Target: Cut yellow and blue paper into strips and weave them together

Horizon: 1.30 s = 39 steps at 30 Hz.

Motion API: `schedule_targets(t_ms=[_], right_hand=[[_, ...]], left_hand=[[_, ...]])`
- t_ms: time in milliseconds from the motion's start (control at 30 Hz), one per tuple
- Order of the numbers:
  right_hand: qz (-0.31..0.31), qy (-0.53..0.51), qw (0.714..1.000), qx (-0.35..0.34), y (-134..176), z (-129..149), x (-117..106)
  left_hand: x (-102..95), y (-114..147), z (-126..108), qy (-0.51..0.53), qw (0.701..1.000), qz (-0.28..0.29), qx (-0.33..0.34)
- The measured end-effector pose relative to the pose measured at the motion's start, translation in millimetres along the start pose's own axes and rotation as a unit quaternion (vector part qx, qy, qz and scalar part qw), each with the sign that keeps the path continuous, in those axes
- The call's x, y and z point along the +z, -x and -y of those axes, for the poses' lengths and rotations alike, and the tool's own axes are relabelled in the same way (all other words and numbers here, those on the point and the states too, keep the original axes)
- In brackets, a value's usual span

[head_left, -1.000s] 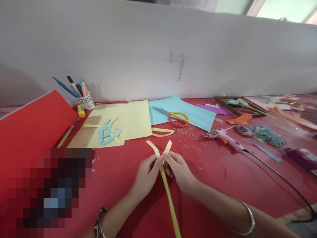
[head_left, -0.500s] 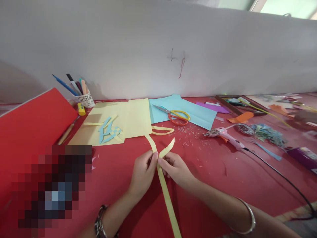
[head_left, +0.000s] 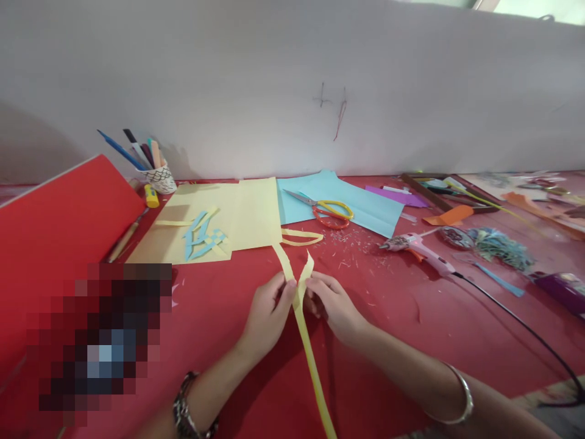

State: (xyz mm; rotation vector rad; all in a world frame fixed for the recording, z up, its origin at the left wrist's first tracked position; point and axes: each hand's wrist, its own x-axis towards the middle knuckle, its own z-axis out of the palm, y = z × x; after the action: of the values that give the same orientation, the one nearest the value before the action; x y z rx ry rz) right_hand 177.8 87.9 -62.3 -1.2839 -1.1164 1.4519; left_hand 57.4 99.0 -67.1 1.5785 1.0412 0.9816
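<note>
A long pale yellow paper strip (head_left: 309, 358) runs from the bottom edge up to my two hands and parts there into two ends. My left hand (head_left: 270, 305) pinches it where the left end rises toward the yellow sheet. The right end, with a ragged tip, is pinched between thumb and finger of my right hand (head_left: 333, 300). Some of the fingers are hidden behind the strip and the thumbs. Beyond the hands lie a looped yellow strip (head_left: 301, 242) and yellow paper sheets (head_left: 253, 213). Woven blue and yellow paper strips (head_left: 205, 236) rest on one sheet.
Scissors (head_left: 333, 213) with yellow and red handles lie on blue paper (head_left: 375, 210). To the right are a pink glue gun (head_left: 423, 252) with its cord, a bundle of shredded paper (head_left: 500, 247) and a tray (head_left: 484, 207). A pen cup (head_left: 161, 178) stands back left.
My right hand has shifted slightly away from the left, and the right end of the strip now stands more upright. The view has also moved a little.
</note>
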Motion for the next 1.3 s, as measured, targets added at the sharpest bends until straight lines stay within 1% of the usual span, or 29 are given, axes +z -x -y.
schedule_targets(t_ms=[67, 133, 200, 233, 267, 367, 433, 500, 633, 667, 700, 767, 867, 900, 967, 1067, 1167, 1233, 1300], right_hand=[[0.024, 0.042, 0.999, -0.010, 0.4, 0.9, -0.2], [0.047, 0.074, 0.996, -0.012, 0.5, 2.2, -0.6], [0.057, 0.075, 0.995, -0.012, -0.1, 3.1, -1.2], [0.060, 0.069, 0.996, -0.013, -0.6, 3.3, -1.6], [0.063, 0.062, 0.996, -0.015, -0.9, 3.4, -1.9], [0.077, 0.051, 0.996, -0.020, -1.4, 3.0, -2.2], [0.086, 0.052, 0.995, -0.027, -1.1, 2.8, -2.0], [0.084, 0.057, 0.994, -0.033, -0.8, 3.0, -1.9], [0.047, 0.057, 0.997, -0.027, -1.4, 3.9, -2.6], [0.036, 0.052, 0.998, -0.026, -1.7, 4.1, -3.0], [0.027, 0.046, 0.998, -0.025, -2.0, 4.1, -3.4], [0.015, 0.031, 0.999, -0.025, -2.5, 3.8, -4.3], [0.002, 0.005, 1.000, -0.022, -2.6, 2.8, -5.1], [-0.002, -0.002, 1.000, -0.020, -2.5, 2.5, -5.2], [-0.009, -0.008, 1.000, -0.015, -2.2, 2.4, -5.1], [-0.004, 0.021, 0.999, -0.024, -1.0, 3.5, -4.5], [0.023, 0.081, 0.995, -0.050, 0.3, 4.4, -3.3], [0.037, 0.113, 0.991, -0.068, 0.6, 4.0, -2.8], [0.047, 0.122, 0.989, -0.074, 0.3, 2.8, -3.0]], left_hand=[[-0.1, 0.3, 1.6, -0.018, 1.000, 0.000, 0.005], [-0.1, 0.4, 3.2, -0.042, 0.999, -0.020, 0.013], [0.0, 0.3, 4.0, -0.061, 0.997, -0.046, 0.011], [0.1, 0.3, 4.1, -0.063, 0.997, -0.048, 0.005], [0.3, 0.2, 4.0, -0.057, 0.998, -0.037, -0.002], [1.0, 0.2, 2.8, -0.015, 0.999, 0.025, -0.013], [1.2, 0.4, 1.7, -0.007, 0.999, 0.042, -0.010], [0.8, 0.6, 0.8, -0.023, 1.000, 0.021, -0.003], [-1.8, -0.1, 0.5, -0.036, 0.997, -0.063, -0.008], [-2.5, -0.5, 0.7, -0.029, 0.997, -0.071, -0.017], [-3.1, -0.8, 0.9, -0.021, 0.997, -0.069, -0.025], [-3.5, -1.2, 1.1, -0.004, 0.999, -0.031, -0.027], [-1.8, -0.9, 0.8, 0.010, 0.998, 0.054, -0.010], [-1.1, -0.7, 0.7, 0.012, 0.997, 0.071, -0.005], [-0.1, -0.5, 0.8, 0.005, 0.997, 0.079, -0.001], [-1.0, -0.7, 2.1, -0.028, 0.999, 0.045, -0.006], [-3.5, -0.9, 4.1, -0.082, 0.997, 0.011, -0.005], [-4.7, -0.8, 4.9, -0.128, 0.992, 0.004, 0.005], [-4.9, -0.7, 5.1, -0.166, 0.986, -0.003, 0.015]])
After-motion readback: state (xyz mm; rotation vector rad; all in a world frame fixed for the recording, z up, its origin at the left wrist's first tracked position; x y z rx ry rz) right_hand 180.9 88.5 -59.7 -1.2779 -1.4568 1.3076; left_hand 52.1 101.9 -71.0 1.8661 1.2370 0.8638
